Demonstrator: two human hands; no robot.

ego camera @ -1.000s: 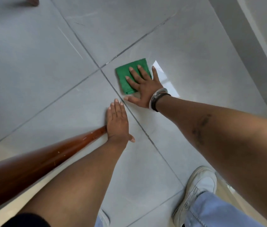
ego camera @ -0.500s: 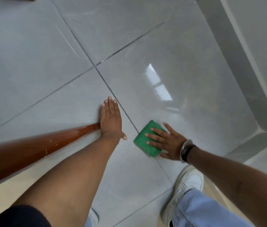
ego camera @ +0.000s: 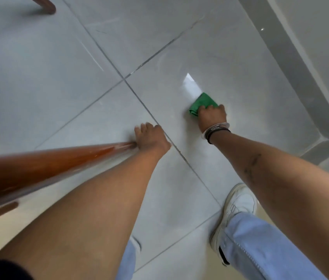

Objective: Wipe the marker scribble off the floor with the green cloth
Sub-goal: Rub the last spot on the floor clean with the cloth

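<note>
The green cloth (ego camera: 202,104) lies bunched on the grey tiled floor (ego camera: 240,77), just below a bright window reflection. My right hand (ego camera: 212,117) presses down on its near part, fingers curled over it. My left hand (ego camera: 151,137) rests flat on the floor to the left, across a grout line, beside the foot of a brown wooden leg (ego camera: 48,164). No marker scribble shows on the tiles around the cloth.
A second wooden leg (ego camera: 45,5) stands at the top left. A grey skirting and wall corner (ego camera: 309,98) run down the right side. My white shoe (ego camera: 238,207) and jeans leg (ego camera: 260,249) are at the lower right.
My right hand has pushed the cloth away from me and to the right, from beside my left hand out onto the far tile. The left hand has stayed planted.
</note>
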